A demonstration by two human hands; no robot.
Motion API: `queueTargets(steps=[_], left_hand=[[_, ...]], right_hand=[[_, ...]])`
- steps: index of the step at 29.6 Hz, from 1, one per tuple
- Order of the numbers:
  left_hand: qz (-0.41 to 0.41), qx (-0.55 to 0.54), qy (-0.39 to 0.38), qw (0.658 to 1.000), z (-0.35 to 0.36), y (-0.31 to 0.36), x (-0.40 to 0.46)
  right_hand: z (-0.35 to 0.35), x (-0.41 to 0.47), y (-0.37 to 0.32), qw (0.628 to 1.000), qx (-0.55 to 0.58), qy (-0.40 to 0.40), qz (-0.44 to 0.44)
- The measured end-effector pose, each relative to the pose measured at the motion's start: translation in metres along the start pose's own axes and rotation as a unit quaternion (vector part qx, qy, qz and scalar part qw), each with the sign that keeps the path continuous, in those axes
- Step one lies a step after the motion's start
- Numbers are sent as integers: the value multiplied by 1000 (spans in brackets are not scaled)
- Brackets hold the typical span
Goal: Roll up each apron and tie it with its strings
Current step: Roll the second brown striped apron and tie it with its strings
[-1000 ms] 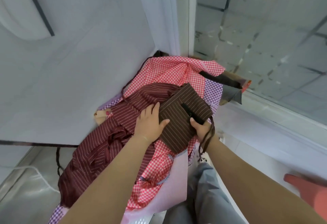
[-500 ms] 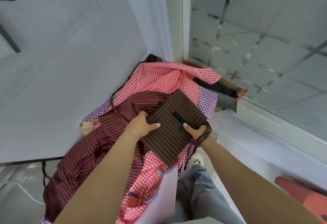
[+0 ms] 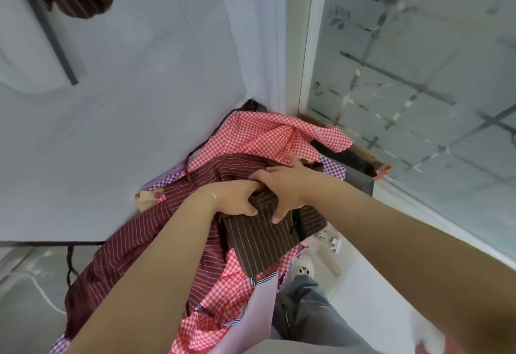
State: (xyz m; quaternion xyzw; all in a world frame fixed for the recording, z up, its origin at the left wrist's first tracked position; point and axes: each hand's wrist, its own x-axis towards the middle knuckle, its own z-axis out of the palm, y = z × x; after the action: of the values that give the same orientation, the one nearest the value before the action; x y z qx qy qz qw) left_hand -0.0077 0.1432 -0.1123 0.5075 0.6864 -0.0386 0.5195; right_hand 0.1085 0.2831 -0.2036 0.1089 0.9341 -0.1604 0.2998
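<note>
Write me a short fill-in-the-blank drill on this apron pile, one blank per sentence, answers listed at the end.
1. Both hands work on the folded dark brown apron with thin ____ stripes.
2. It lies on a heap holding a maroon striped apron and a red-and-white ____ apron.
3. The right hand lies across the ____ hand.

Missing words: white; checked; left
</note>
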Motion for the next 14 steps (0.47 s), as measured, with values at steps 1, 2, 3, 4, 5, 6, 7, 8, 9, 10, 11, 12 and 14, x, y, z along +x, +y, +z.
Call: queueTargets(steps=[1,2,3,4,5,6,7,8,9,10,11,12,14], left_hand=[[4,18,-3,1000,-8,4,-7],[9,36,6,999,-16,7,-18],[16,53,30,998,-23,11,-28],[19,66,70,995,-29,14,-39],[19,85,124,988,-33,18,-52],[9,109,179,978,-37,23,-61],[0,143,246,959,-40,29,-70],[-4,175,319,932,-41,33,-81],[2,206,388,899,-40,36,-93],[16,239,446,862,-37,38,-101],[27,278,493,824,-31,38,-105],[22,319,530,785,-21,40,-106],[-38,387,549,739,9,45,-91]], right_hand=[[-38,-33,-25,999,-21,-23,-21],[-68,-54,-34,999,-39,-36,-7],[-88,-70,-35,998,-50,-28,1],[-98,-80,-31,998,-59,2,24],[-105,-88,-29,996,-55,52,35],[-110,-92,-24,992,-53,109,39],[-114,-94,-23,978,-54,200,36],[-117,-96,-21,949,-63,308,26],[-119,-97,-20,908,-73,413,25],[-120,-98,-19,861,-76,502,26],[-117,-98,-19,825,-69,561,24],[-111,-97,-21,806,-62,588,28],[-91,-82,-23,813,-71,576,43]])
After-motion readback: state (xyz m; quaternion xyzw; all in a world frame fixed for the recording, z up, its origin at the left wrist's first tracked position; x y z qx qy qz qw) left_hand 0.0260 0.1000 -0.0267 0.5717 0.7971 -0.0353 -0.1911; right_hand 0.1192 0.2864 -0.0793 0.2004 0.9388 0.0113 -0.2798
